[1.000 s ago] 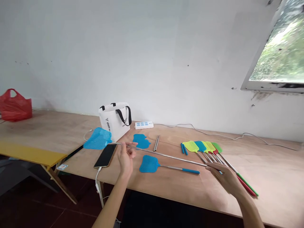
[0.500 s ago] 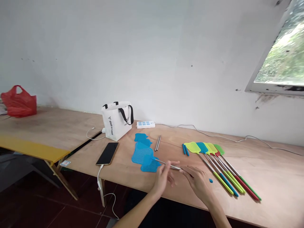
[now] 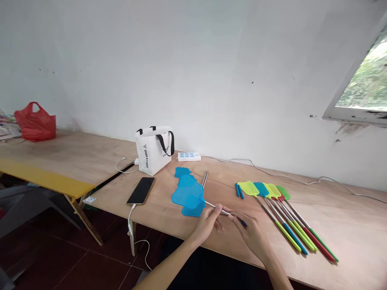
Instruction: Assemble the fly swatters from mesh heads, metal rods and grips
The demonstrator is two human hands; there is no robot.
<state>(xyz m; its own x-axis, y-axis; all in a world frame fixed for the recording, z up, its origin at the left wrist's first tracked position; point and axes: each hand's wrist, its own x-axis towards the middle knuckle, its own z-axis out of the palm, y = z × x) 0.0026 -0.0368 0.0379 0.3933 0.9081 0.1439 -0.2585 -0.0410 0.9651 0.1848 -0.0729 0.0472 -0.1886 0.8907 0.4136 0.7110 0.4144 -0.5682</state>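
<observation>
**Both hands closed on the blue fly swatter's shaft**

Your left hand (image 3: pixel 208 222) pinches the steel shaft of the blue fly swatter (image 3: pixel 226 212) just behind its mesh head, fingertips clamped on the metal. Your right hand (image 3: pixel 252 233) grips the same shaft farther along, fingers curled over it where the dark blue grip (image 3: pixel 243 222) shows. Only a short bare stretch of rod shows between the 2 hands.

The swatter sits low over the near edge of the plywood table (image 3: pixel 338 217), its shaft slanting down toward your right. Its head end lies among the blue mesh heads (image 3: pixel 187 193), which overlap in a small heap. You cannot tell from this view which of them the shaft joins.

Just beyond the heap lie 2 bare steel rods (image 3: pixel 205 179), side by side. Farther right are 2 loose blue grips (image 3: pixel 238 190), and next to them a row of finished swatters (image 3: pixel 281 209) in yellow, blue, green and red, well apart from your hands.

To your left a phone (image 3: pixel 140 190) lies flat with a white cable plugged in. Behind it stands a white tote bag (image 3: pixel 155 150), with a power strip (image 3: pixel 189 156) against the wall. A red plastic bag (image 3: pixel 36 121) sits at the far left end.
</observation>
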